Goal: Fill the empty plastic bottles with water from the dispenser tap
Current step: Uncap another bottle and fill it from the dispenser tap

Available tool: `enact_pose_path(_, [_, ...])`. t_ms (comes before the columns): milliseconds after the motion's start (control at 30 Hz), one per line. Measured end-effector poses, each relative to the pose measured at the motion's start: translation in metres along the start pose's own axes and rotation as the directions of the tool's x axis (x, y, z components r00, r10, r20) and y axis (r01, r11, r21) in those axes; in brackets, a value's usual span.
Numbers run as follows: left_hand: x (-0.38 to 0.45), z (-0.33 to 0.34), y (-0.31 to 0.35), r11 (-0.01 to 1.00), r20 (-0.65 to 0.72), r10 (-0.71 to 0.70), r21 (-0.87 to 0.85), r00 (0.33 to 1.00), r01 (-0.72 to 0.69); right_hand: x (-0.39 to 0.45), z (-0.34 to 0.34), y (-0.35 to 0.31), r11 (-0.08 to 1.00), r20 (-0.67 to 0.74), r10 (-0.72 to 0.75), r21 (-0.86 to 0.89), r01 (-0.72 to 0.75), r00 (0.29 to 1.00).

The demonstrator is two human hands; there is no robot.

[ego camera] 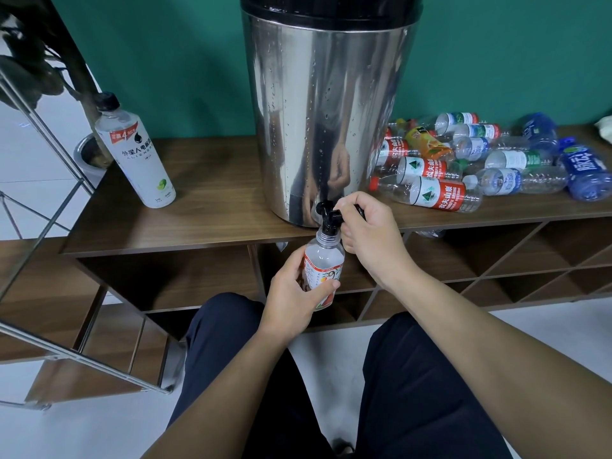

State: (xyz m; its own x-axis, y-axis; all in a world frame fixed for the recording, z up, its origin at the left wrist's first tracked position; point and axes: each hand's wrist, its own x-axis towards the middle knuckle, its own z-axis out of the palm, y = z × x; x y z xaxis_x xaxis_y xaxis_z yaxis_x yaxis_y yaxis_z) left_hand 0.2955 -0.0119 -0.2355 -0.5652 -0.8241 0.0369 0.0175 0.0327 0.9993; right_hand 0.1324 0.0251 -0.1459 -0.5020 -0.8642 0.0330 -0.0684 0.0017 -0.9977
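head: bottle (323,260) under tap (328,216) (uncapped)

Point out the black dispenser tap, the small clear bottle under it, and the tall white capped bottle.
Black dispenser tap (328,216), head view: spout body.
Small clear plastic bottle (323,260), head view: upper label.
Tall white capped bottle (137,154), head view: label middle.

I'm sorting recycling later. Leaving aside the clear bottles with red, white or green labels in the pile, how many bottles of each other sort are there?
Blue bottles, lying in the pile: 2
Orange-label bottle, lying in the pile: 1
Black-capped white-label bottle, standing: 1
Peach-label bottle, held under the tap: 1
Total: 5
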Motion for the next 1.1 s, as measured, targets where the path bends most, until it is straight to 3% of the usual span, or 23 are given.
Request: enact_pose_path(1100, [0.0011,-0.0001,-0.0018,1.0,0.006,0.002,-0.002,1.0,-0.002,0.0001,0.0006,0.0005,1.0,-0.007,0.003,-0.002,-0.003,1.0])
